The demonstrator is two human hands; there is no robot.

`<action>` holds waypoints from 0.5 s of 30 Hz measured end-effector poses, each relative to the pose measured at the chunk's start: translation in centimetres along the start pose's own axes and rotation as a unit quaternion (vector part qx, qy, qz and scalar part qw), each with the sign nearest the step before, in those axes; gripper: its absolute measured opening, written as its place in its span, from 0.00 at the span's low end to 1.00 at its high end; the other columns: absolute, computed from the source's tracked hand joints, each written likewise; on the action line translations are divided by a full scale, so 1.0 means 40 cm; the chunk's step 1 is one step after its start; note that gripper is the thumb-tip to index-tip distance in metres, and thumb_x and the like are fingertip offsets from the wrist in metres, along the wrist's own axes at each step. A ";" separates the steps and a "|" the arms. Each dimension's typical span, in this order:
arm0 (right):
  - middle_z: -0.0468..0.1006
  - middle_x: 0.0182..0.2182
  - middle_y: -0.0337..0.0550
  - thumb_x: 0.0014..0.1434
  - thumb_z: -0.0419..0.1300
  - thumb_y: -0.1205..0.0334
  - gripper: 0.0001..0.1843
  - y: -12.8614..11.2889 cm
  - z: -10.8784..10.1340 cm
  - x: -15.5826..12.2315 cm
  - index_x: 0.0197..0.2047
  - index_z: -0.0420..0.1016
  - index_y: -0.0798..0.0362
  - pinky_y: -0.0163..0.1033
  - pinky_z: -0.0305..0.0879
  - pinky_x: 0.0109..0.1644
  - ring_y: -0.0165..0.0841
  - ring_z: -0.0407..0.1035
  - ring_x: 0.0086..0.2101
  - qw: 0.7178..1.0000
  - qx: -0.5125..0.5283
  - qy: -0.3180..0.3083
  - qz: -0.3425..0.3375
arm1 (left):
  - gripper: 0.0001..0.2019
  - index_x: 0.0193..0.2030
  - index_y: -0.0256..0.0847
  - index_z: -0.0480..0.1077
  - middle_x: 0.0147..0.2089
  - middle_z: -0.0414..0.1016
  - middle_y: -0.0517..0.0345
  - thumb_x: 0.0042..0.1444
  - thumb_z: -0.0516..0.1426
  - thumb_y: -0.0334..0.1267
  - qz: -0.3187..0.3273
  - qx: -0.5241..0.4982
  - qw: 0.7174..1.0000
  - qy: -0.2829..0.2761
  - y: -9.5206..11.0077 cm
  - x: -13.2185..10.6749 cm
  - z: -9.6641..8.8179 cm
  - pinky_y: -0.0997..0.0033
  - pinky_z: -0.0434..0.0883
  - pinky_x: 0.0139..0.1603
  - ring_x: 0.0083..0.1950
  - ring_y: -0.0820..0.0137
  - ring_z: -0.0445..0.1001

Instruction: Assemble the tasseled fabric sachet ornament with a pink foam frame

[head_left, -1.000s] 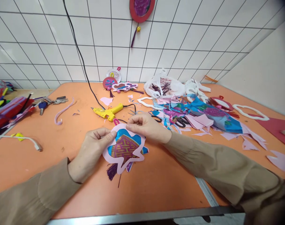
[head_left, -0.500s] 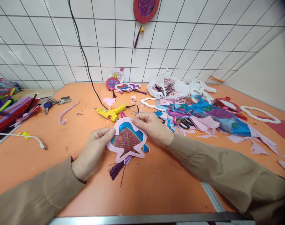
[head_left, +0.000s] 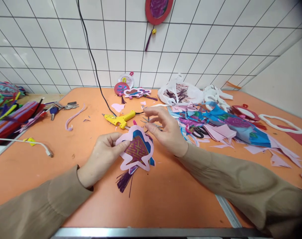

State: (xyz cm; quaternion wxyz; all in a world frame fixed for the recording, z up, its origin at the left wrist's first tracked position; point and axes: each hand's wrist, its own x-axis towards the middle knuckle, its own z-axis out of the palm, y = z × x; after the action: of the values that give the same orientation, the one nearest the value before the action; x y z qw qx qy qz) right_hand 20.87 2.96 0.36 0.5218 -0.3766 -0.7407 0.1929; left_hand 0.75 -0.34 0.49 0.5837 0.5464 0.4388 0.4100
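Observation:
My left hand (head_left: 104,154) pinches the left edge of a pink-rimmed ornament (head_left: 136,149), thumb on its face. Its scalloped pink frame surrounds patterned maroon and blue fabric, and a dark purple tassel (head_left: 124,181) hangs from the bottom. A small pink loop (head_left: 134,122) sticks up at its top. Just right of the ornament, my right hand (head_left: 167,131) is lifted off it, thumb and fingers apart with nothing between them. Behind them lies a yellow glue gun (head_left: 119,119) on its side. Scissors (head_left: 146,120) are partly hidden by my right hand.
Fabric and pink paper scraps (head_left: 220,132) spread over the right of the orange table (head_left: 165,199). Finished ornaments (head_left: 121,88) and a white plastic bag (head_left: 180,93) sit by the tiled wall. Keys (head_left: 63,108), pipe cleaners (head_left: 16,119) and a white cable (head_left: 38,142) lie left. A black cord (head_left: 91,59) hangs down.
My right hand has let go of the ornament's upper right edge and opened beside it. The left thumb now reaches farther over the ornament's face. The view has shifted slightly.

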 end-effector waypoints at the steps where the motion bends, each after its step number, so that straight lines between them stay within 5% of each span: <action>1: 0.75 0.50 0.49 0.59 0.58 0.60 0.14 -0.012 -0.006 0.008 0.49 0.72 0.50 0.49 0.68 0.51 0.40 0.69 0.50 0.997 -0.046 -0.021 -0.065 | 0.10 0.29 0.36 0.76 0.26 0.78 0.58 0.48 0.66 0.42 0.000 0.007 1.000 -0.012 0.006 0.002 0.002 0.75 0.68 0.29 0.26 0.73 0.71; 3: 0.77 0.49 0.48 0.61 0.57 0.61 0.13 -0.034 -0.013 0.023 0.49 0.73 0.50 0.52 0.62 0.59 0.42 0.66 0.55 0.979 -0.093 -0.102 -0.151 | 0.10 0.33 0.36 0.77 0.29 0.79 0.57 0.48 0.66 0.40 0.001 0.014 0.999 -0.037 0.016 0.006 0.004 0.74 0.70 0.29 0.28 0.72 0.73; 5: 0.79 0.46 0.49 0.62 0.55 0.62 0.11 -0.047 -0.012 0.035 0.46 0.75 0.53 0.51 0.61 0.58 0.42 0.67 0.54 0.966 -0.111 -0.160 -0.169 | 0.11 0.35 0.37 0.77 0.30 0.80 0.57 0.46 0.67 0.40 0.005 0.009 0.999 -0.038 0.021 0.011 0.002 0.73 0.71 0.30 0.29 0.71 0.74; 10: 0.78 0.29 0.43 0.60 0.55 0.69 0.10 -0.044 -0.001 0.046 0.29 0.74 0.55 0.40 0.63 0.41 0.33 0.69 0.35 0.966 -0.116 -0.218 -0.075 | 0.13 0.34 0.38 0.77 0.29 0.79 0.57 0.46 0.69 0.43 0.004 -0.064 0.998 -0.010 0.013 0.023 -0.014 0.74 0.71 0.32 0.30 0.71 0.75; 15: 0.76 0.28 0.40 0.57 0.56 0.66 0.08 -0.026 -0.008 0.044 0.27 0.73 0.54 0.36 0.60 0.36 0.30 0.67 0.31 0.983 -0.055 -0.166 0.053 | 0.16 0.25 0.36 0.74 0.23 0.75 0.56 0.51 0.64 0.49 -0.046 -0.155 0.986 -0.029 -0.005 0.024 -0.019 0.73 0.68 0.25 0.23 0.72 0.70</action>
State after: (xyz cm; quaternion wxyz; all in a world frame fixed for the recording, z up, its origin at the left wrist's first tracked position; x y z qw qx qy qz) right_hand 20.50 3.60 2.28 0.3589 -0.4061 -0.8055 0.2397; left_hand 0.30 0.79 0.20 0.6923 0.4400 0.3772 0.4299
